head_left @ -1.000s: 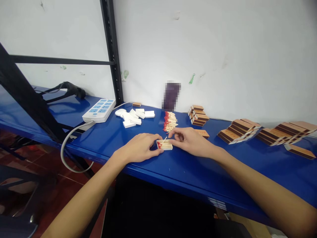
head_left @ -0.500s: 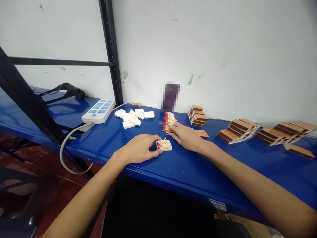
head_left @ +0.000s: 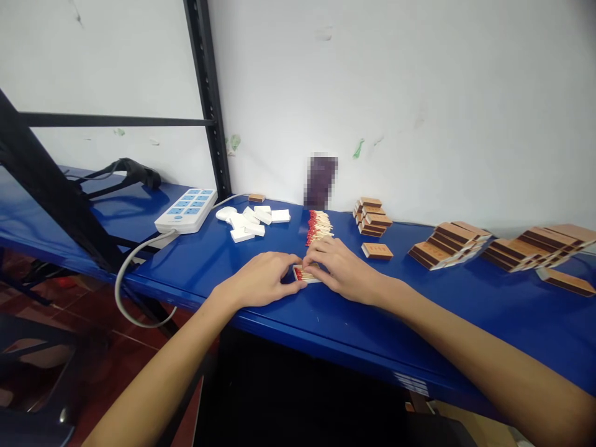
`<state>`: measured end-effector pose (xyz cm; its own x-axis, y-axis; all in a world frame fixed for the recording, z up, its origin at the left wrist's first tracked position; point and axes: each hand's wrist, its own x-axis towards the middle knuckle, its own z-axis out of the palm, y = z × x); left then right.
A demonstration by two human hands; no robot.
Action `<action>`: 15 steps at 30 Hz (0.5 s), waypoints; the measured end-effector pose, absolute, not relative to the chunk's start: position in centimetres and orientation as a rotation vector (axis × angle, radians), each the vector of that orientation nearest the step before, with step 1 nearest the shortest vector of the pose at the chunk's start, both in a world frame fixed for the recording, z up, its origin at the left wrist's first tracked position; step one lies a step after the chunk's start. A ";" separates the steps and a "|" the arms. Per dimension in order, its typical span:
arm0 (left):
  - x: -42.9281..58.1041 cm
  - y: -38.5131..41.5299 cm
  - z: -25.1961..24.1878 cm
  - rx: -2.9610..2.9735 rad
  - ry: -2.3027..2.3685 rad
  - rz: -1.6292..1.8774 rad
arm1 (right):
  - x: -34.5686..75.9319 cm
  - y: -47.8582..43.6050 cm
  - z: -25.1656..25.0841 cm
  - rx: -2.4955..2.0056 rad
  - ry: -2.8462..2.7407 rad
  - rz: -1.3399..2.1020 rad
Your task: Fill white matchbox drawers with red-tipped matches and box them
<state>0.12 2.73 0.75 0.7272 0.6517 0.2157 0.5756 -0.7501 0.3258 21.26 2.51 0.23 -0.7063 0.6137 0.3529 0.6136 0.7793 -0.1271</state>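
A small white matchbox tray [head_left: 318,280] with red-headed matches [head_left: 300,274] in it lies on the blue shelf. My left hand [head_left: 261,277] grips the tray's left end between thumb and fingers. Over the tray, my right hand [head_left: 338,267] is closed in a pinch, its fingertips at the matches and covering much of the tray; whatever is between them is hidden. Just behind lies a pile of loose matches [head_left: 318,228], red heads mostly to the left. A brown matchbox [head_left: 377,251] rests to the right of that pile.
Several white trays [head_left: 251,222] lie heaped at the left. Stacked matchboxes [head_left: 371,217] stand by the wall, with more stacks [head_left: 449,245] farther right. A power strip [head_left: 187,211] with its cable sits beside the black shelf post [head_left: 209,93]. The shelf's front edge [head_left: 298,341] runs close to me.
My right hand has moved left and toward me, from the loose match pile to over the tray. The matchbox behind it is now uncovered. My left hand keeps its grip.
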 end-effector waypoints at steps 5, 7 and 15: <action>0.1 2.8 0.7 2.701 0.963 0.483 | 21.2 2.3 0.4 -0.935 -2.623 0.016; 0.1 2.8 0.7 2.705 0.959 0.489 | 21.3 2.2 0.5 -0.957 -2.615 0.076; 0.1 2.8 0.7 2.708 0.943 0.484 | 21.8 2.0 1.0 -0.988 -2.570 0.239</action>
